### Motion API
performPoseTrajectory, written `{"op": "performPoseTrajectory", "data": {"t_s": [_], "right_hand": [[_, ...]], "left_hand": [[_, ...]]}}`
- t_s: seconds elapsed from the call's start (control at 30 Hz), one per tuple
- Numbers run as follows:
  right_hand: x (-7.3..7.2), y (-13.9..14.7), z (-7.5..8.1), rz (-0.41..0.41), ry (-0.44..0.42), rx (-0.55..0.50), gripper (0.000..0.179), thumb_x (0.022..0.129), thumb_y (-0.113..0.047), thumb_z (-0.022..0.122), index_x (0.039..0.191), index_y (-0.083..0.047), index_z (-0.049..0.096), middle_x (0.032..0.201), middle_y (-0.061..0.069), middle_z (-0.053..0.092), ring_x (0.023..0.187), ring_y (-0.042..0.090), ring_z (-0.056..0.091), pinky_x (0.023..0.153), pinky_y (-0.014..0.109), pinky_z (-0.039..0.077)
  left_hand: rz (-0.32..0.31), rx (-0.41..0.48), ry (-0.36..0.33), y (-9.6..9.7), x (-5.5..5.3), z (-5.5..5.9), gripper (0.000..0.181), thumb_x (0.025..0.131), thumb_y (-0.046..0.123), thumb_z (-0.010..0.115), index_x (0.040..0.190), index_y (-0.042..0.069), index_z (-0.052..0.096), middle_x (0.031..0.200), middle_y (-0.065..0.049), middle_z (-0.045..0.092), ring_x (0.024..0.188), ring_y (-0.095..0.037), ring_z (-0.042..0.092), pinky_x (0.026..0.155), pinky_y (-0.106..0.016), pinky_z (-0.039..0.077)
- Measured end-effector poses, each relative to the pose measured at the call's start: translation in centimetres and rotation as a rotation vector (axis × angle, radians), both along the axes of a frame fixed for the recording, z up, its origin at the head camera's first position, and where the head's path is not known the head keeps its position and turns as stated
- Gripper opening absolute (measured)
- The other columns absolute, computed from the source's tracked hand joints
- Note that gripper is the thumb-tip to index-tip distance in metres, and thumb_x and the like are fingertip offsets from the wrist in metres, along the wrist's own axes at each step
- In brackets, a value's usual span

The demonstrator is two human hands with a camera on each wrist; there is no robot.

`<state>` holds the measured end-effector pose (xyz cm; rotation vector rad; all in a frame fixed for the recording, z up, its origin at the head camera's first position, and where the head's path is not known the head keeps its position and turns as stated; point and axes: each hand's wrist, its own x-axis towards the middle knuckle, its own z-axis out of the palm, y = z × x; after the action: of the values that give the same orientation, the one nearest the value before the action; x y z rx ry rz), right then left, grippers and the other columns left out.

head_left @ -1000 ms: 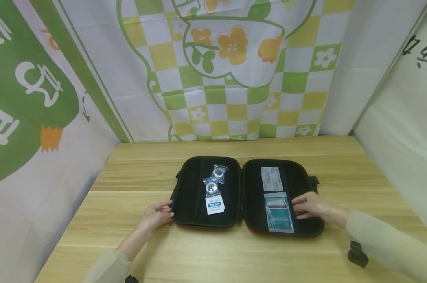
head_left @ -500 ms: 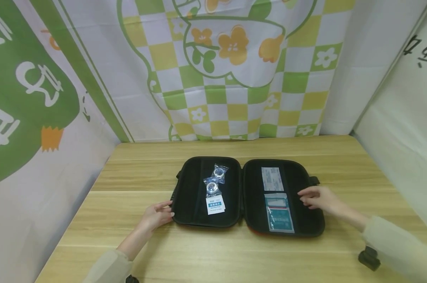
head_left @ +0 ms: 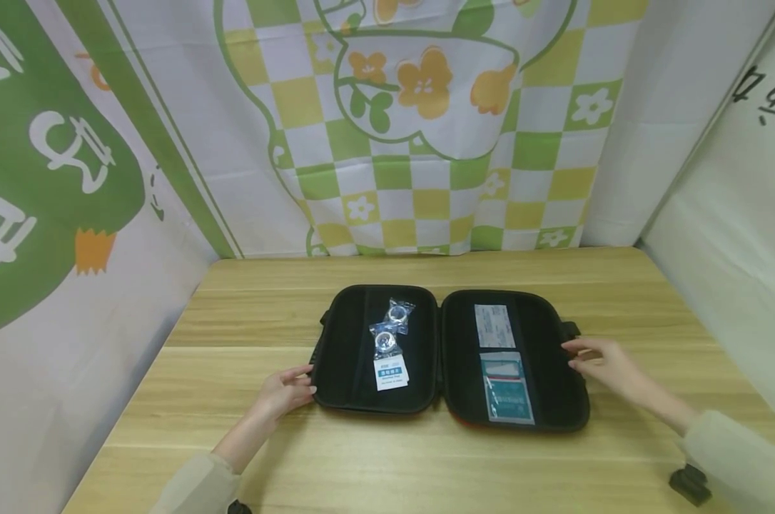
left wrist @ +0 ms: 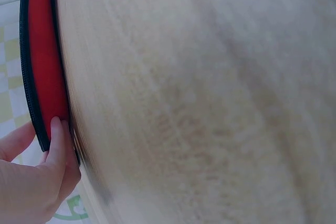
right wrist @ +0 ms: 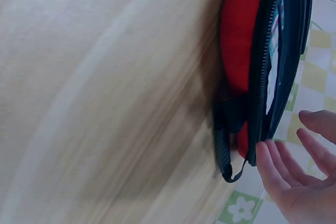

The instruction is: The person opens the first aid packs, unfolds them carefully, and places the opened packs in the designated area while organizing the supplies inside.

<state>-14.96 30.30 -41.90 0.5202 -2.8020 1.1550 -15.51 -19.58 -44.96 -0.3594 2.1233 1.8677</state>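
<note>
A first-aid case with a black lining and red outer shell lies unfolded on the table. My left hand holds its left rim; in the left wrist view the fingers lie on the red side and the thumb tip goes behind the zip edge. In the left half are two wrapped rolls and white-and-blue packets. A whitish packet and a clear packet with green contents sit in the right half. My right hand is at the right rim, fingers loosely extended and holding nothing.
The wooden table spreads around the case. A patterned cloth hangs behind it, and pale cloth walls stand on both sides. A small strap loop sticks out from the case's right side.
My right hand has drawn back to the right, from inside the right half beside the green packet to the outer rim. The left hand and the packets stay in place.
</note>
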Motion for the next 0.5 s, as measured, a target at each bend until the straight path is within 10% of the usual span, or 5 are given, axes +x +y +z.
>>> {"op": "performPoseTrajectory", "data": {"t_s": [0.17,0.5], "right_hand": [[0.6,0.3,-0.3,-0.068,-0.029,0.038,0.036,0.077,0.003,0.062,0.109,0.014,0.052,0.108,0.036,0.049,0.090,0.047,0.053,0.063,0.038,0.053],[1.2,0.7,-1.2,-0.072,-0.086,-0.007,0.049,0.077,0.002,0.062,0.117,0.019,0.041,0.114,0.040,0.043,0.089,0.045,0.054,0.061,0.029,0.054]], "left_hand": [[0.003,-0.003,0.001,0.0,0.0,-0.1,0.046,0.079,-0.011,0.053,0.123,-0.008,0.044,0.116,-0.032,0.046,0.096,-0.028,0.057,0.085,-0.038,0.048],[0.013,-0.011,0.004,0.1,0.0,-0.1,0.045,0.078,-0.010,0.054,0.123,-0.007,0.045,0.112,-0.029,0.049,0.090,-0.023,0.059,0.084,-0.038,0.048]]}}
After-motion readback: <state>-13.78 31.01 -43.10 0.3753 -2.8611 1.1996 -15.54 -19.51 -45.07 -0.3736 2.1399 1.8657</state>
